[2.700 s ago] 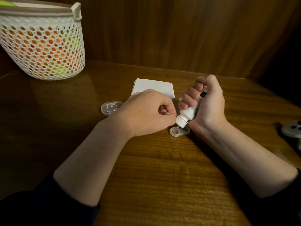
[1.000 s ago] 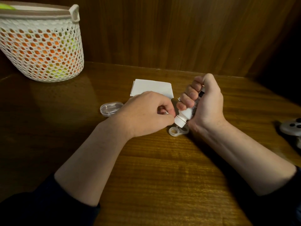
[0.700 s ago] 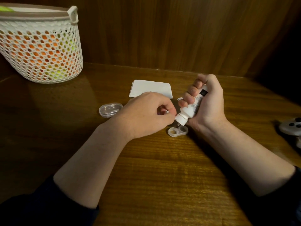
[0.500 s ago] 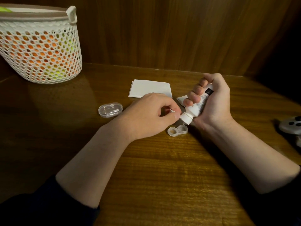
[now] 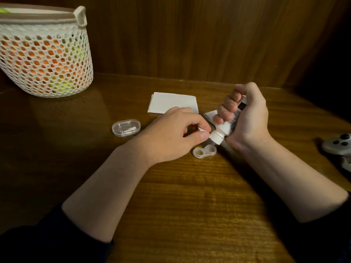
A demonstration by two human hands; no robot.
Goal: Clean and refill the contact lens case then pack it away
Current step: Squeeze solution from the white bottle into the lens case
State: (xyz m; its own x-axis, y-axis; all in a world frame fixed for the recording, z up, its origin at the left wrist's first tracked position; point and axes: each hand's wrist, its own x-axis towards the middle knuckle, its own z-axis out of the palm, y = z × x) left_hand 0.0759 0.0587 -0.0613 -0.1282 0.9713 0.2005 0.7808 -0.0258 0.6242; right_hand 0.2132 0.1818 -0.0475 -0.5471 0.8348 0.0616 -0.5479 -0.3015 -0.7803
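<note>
- The open lens case (image 5: pixel 204 151) lies flat on the bench (image 5: pixel 190 205), just below both hands.
- The left hand (image 5: pixel 171 137) pinches a small white cap (image 5: pixel 201 129) beside the bottle's nozzle.
- The right hand (image 5: pixel 245 118) grips a white bottle (image 5: pixel 223 130), tilted nozzle-down over the case.
- Farther back lie a clear box (image 5: pixel 126 127), a folded tissue (image 5: pixel 171 102) and a mesh basket (image 5: pixel 43 54).
</note>
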